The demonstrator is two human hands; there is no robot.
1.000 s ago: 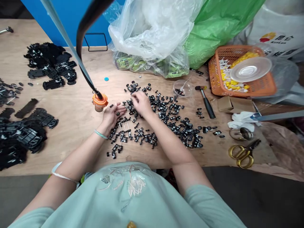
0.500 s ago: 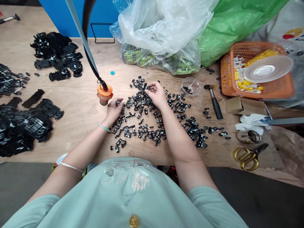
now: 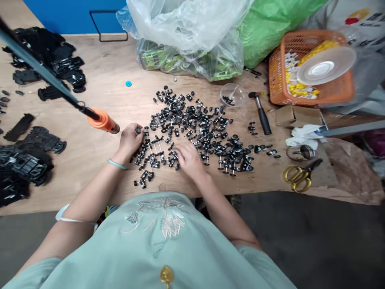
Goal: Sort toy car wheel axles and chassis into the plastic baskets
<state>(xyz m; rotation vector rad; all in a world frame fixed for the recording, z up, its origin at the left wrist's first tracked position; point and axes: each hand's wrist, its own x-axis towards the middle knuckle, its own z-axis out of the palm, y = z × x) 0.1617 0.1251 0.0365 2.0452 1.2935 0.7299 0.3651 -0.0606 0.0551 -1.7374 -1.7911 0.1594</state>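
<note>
Small black wheel-and-axle parts lie in a loose pile on the wooden table, some joined by thin silver rods. At the pile's left edge is my left hand, its fingers curled round a small black wheel part. My right hand rests low over the near middle of the pile, palm down, its fingertips at a few black parts; whether it grips one cannot be made out. An orange-ended tool hangs on a cord just up and left of my left hand.
Black chassis pieces are heaped at the left, others behind them. Bagged green parts lie at the back. On the right are an orange basket, a hammer, a clear cup, a cardboard box and gold-handled scissors.
My right hand has come from the pile's far part toward me. My left hand stays at the left edge with the wheel part. The view has shifted, and the hanging tool has swung and tilted.
</note>
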